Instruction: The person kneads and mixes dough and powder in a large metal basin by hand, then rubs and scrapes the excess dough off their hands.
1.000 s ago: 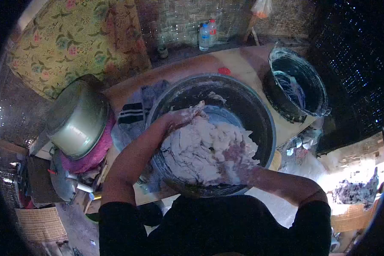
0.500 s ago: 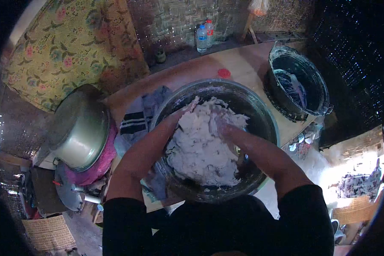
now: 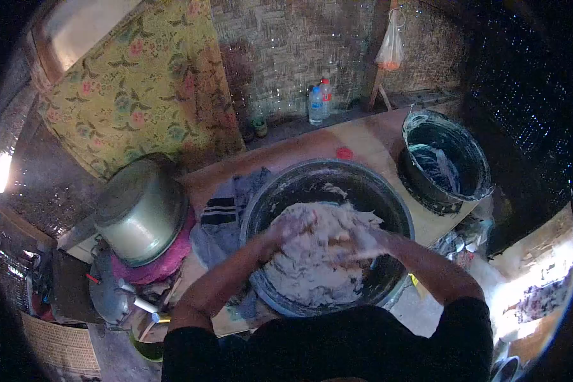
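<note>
one left hand [image 3: 288, 230], one right hand [image 3: 366, 244] touch dough [image 3: 317, 280], apart, can't tell grip; basin [image 3: 381, 196] sits at worktop's [image 3: 370, 135] near edge

I can't make out a single word or number from here. The blue-capped plastic bottle [image 3: 316, 109] by the woven wall [image 3: 280, 38] and the red-capped plastic bottle [image 3: 326, 99] just beside it carry coloured labels, their print too small to read. Rows of dark marks cover a tan panel [image 3: 60, 344], possibly lettering, possibly only pattern.
</note>
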Demonstrator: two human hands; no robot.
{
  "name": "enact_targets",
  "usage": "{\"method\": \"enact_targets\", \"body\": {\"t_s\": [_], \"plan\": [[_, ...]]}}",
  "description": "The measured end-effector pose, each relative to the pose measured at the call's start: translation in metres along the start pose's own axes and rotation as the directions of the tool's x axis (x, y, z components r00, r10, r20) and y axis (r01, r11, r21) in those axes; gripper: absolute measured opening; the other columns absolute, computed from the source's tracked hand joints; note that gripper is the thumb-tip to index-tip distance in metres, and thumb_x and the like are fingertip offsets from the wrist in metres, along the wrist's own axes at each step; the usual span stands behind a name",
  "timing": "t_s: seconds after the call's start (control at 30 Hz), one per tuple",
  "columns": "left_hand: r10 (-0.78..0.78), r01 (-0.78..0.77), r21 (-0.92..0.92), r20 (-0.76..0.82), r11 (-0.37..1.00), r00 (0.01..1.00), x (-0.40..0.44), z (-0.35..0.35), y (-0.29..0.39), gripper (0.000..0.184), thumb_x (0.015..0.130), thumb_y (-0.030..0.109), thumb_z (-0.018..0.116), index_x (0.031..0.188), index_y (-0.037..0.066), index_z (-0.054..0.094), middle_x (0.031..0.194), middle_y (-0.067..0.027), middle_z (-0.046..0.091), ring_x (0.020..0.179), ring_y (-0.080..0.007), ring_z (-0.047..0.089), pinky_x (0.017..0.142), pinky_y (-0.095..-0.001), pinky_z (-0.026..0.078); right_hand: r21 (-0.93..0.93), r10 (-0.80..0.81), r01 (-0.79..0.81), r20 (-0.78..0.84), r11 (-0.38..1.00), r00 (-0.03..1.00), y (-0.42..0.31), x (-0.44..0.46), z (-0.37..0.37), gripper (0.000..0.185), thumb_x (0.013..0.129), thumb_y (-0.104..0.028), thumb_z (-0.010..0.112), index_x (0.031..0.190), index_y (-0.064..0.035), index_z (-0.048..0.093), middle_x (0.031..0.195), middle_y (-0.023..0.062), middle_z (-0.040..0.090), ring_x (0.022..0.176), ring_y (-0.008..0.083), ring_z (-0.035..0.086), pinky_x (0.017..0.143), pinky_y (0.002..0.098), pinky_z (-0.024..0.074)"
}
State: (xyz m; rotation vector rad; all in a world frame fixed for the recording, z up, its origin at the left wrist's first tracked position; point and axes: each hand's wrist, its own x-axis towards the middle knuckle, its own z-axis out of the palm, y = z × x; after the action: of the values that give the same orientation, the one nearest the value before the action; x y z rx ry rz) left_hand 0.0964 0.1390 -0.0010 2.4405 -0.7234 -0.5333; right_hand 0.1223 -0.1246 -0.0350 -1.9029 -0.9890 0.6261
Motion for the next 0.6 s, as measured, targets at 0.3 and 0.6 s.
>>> {"method": "enact_targets", "body": {"t_s": [0.3, 0.6], "plan": [[0.08, -0.094, 0.465, 0.051, 0.88, 0.996, -0.027, 0.066, 0.06, 0.047, 0.085, 0.04, 0.044, 0.125, 0.016, 0.046, 0.133, -0.0146, 0.038, 0.125, -0.0312, 0.032, 0.098, -0.0569, 0.021, -0.119, 0.227, -0.248, -0.167, 0.961, 0.959, -0.089, 0.011, -0.071, 0.046, 0.093, -0.04, 0.037, 0.118, -0.0037, 0.048, 0.119, 0.0154, 0.052, 0.113, 0.0286, 0.046, 0.099, 0.0373, 0.0329], [0.173, -0.096, 0.525, -0.1, 0.846, 0.98, -0.024, 0.097, 0.024, 0.038, 0.08, 0.034, 0.048, 0.117, 0.027, 0.052, 0.128, -0.0173, 0.041, 0.12, -0.0366, 0.035, 0.089, -0.0675, 0.023, 0.115, 0.576, -0.571, -0.008, 0.813, 0.818, -0.021, 0.118, -0.057, 0.058, 0.091, -0.046, 0.041, 0.129, -0.0021, 0.037, 0.125, 0.0166, 0.043, 0.11, 0.0272, 0.047, 0.099, 0.0346, 0.0326]]}}
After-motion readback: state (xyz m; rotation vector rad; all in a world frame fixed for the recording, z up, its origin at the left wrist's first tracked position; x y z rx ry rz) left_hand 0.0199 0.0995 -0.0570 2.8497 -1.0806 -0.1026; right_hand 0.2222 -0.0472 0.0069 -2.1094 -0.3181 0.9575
